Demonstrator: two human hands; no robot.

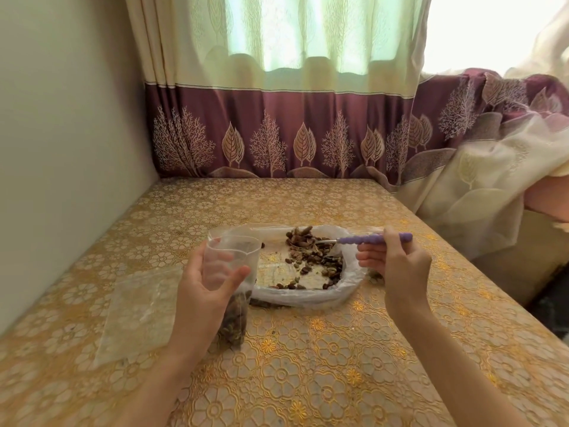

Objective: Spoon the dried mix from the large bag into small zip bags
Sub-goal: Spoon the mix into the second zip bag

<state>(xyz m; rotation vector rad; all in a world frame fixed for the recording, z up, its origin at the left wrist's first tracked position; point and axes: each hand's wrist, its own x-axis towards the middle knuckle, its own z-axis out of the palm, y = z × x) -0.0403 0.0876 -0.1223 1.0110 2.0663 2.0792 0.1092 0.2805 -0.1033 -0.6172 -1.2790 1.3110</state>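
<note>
Our left hand [203,291] curls thumb and fingers around a small zip bag [234,272], held upright with its mouth open and dried mix in its bottom. Our right hand [397,263] pinches the purple handle of a spoon [369,239], whose bowl end reaches left into the dried mix [314,257]. That mix lies in the large bag [308,291] (spread open on the floral table [338,365]), just right of the small bag.
</note>
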